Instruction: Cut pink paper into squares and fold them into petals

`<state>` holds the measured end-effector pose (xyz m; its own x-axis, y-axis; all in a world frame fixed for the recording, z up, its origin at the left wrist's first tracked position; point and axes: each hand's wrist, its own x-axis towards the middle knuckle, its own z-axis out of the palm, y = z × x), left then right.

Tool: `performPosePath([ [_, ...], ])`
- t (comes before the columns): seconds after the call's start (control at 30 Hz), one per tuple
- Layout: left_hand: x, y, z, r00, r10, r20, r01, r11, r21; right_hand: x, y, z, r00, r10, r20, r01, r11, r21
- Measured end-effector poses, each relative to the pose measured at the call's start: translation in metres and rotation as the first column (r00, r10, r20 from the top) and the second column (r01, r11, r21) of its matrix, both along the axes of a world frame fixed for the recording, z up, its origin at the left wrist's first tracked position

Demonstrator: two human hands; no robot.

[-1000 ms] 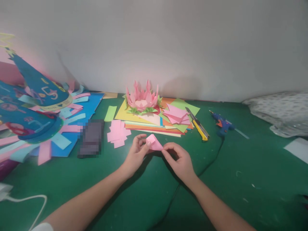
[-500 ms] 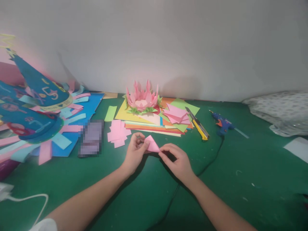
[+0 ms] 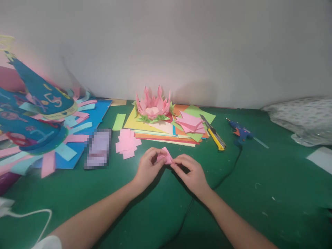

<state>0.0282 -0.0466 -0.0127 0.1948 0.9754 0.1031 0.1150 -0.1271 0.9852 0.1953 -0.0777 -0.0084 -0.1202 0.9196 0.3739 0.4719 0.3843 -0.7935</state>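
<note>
Between my hands is a small piece of folded pink paper (image 3: 167, 158), its pointed tip upward. My left hand (image 3: 149, 168) grips it from the left, with fingers bent over its face and the thumb below. On the other side, my right hand (image 3: 191, 172) pinches the paper's lower right corner between thumb and forefinger. Part of the paper is hidden behind my left fingers. Just beyond my left hand lies a loose pile of pink paper slips (image 3: 127, 143).
A pink paper lotus (image 3: 153, 105) stands on stacked coloured paper (image 3: 166, 137). Right of it lie a yellow utility knife (image 3: 216, 138) and a blue glue gun (image 3: 241, 132), whose cord runs past my right hand. Blue party hats (image 3: 44, 90) and a pixelated phone (image 3: 98, 148) are left.
My left fingers have come over the top of the folded paper, covering more of it, and the hand has shifted slightly right. My right hand keeps its pinch, almost unmoved.
</note>
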Motion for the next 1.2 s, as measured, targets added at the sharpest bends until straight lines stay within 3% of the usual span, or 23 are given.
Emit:
performPosePath([
  [0.73,0.0,-0.003,-0.001,0.977,-0.096,-0.189,0.129,0.977,0.169,0.001,0.002,-0.002,1.0,0.003,0.027,0.0,0.993,-0.12],
  [0.93,0.004,0.0,-0.006,0.992,-0.082,0.091,0.09,0.992,-0.091,0.0,0.003,-0.003,1.0,-0.004,0.008,0.005,0.993,-0.118],
  [1.07,0.003,0.002,0.003,0.973,-0.016,0.23,0.094,0.939,-0.33,0.0,0.003,-0.005,0.999,-0.03,-0.032,0.027,0.994,-0.11],
  [1.2,0.003,0.001,0.01,0.956,0.044,0.291,0.086,0.902,-0.422,0.001,0.002,-0.006,0.998,-0.03,-0.049,0.023,0.992,-0.124],
])
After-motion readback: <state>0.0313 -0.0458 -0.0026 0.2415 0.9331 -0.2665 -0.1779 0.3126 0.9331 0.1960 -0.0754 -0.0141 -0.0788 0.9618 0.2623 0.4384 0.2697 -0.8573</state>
